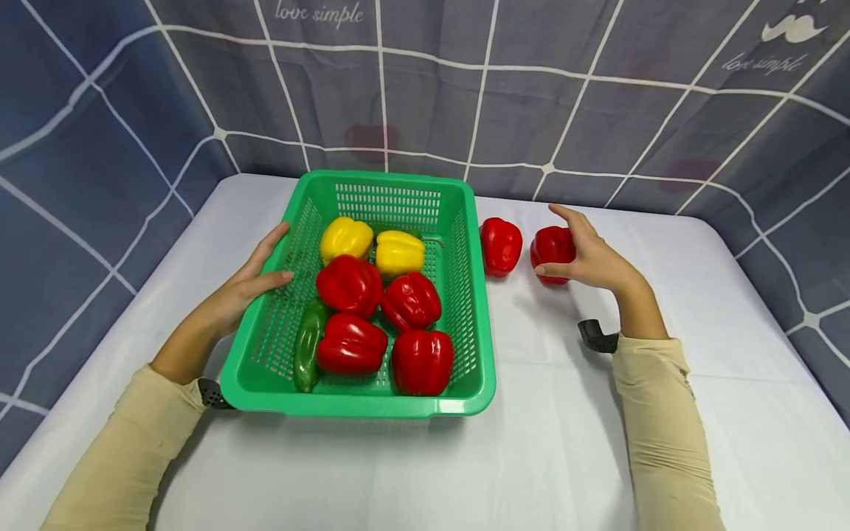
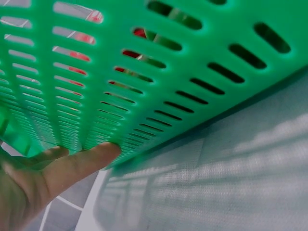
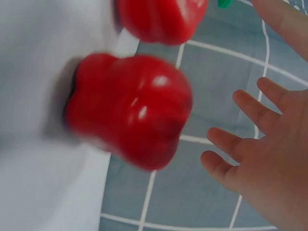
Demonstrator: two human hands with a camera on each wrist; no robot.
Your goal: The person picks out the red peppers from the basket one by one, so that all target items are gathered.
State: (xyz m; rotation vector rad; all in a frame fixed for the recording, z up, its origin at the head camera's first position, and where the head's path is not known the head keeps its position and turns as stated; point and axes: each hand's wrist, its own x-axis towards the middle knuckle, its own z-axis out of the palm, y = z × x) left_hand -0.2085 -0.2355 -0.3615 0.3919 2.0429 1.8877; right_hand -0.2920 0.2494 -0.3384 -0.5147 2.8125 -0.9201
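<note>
— Step in hand?
— Judged: reaching with right hand (image 1: 591, 256), spread and holding nothing, for outer red bell pepper (image 1: 553, 245), between two and three o'clock from green basket (image 1: 358, 404).
— At nine o'clock?
— Touching green basket with left hand (image 1: 242, 282), unclenched.
— Needed next?
— Probably closing round red bell pepper.

Left hand (image 1: 242, 287) stretched forward, unclenched; right hand (image 1: 596, 258) angled inward, loosely spread.

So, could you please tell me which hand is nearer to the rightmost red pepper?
Right. The right hand is just beside the rightmost red pepper, fingers spread; the left hand is farther off, at the left side of the green basket.
</note>
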